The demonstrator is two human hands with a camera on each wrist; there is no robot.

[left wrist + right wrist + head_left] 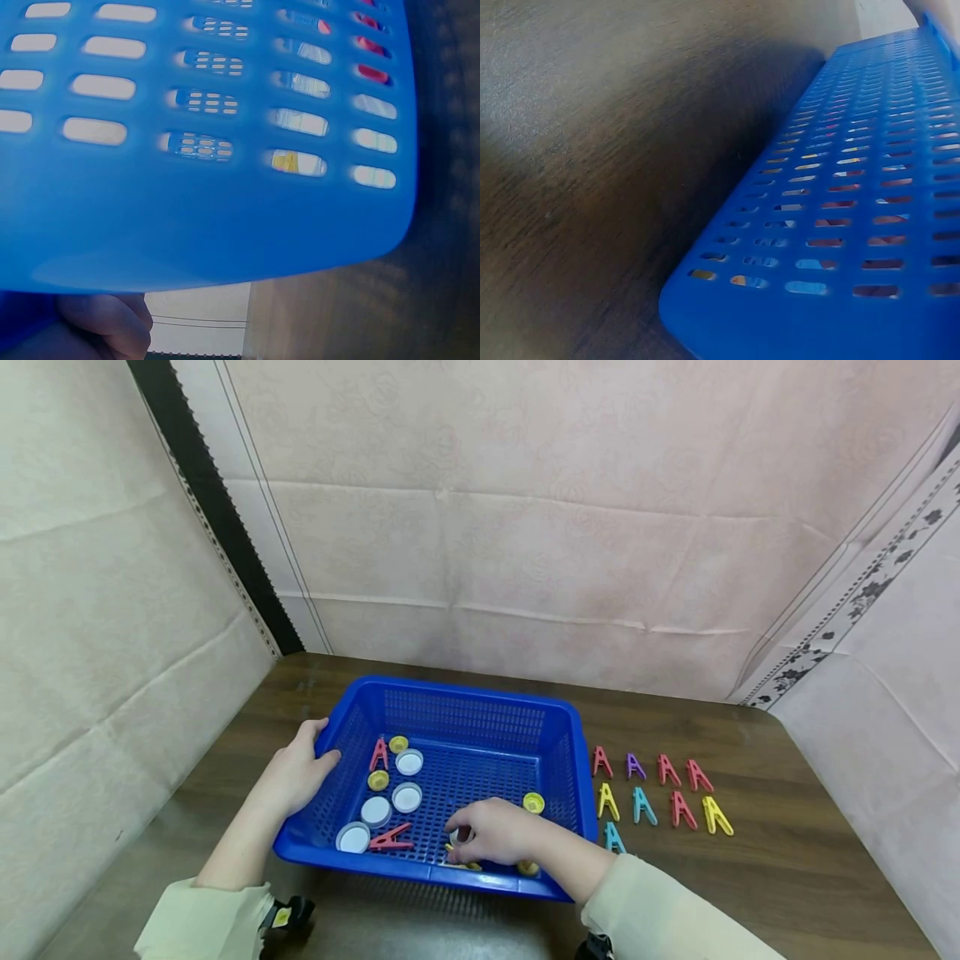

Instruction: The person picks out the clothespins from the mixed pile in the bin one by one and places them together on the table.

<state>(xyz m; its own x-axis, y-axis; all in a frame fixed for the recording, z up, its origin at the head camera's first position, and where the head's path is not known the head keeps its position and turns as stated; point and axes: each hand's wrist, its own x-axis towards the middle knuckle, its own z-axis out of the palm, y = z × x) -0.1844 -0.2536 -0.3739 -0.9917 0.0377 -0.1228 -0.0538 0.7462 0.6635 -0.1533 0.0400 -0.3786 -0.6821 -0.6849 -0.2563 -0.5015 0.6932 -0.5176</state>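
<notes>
A blue plastic basket [465,689] sits on the table, and my left hand [296,772] grips its left rim. My right hand [498,833] reaches into the basket near its front wall, thumb and forefinger bent toward each other. A pale round piece and bits of yellow show by those fingertips; whether they are pinched is hidden. Left of this hand lie several white bottle caps [376,812], yellow caps [378,780], a red clothespin [392,838] and another red clothespin [378,754]. A yellow cap [533,802] lies just behind the right hand.
Several clothespins lie in loose rows on the wooden table [780,860] right of the basket, among them a purple clothespin [635,766], a blue clothespin [643,806] and a yellow clothespin [717,815]. Pale cloth [562,568] hangs around the table.
</notes>
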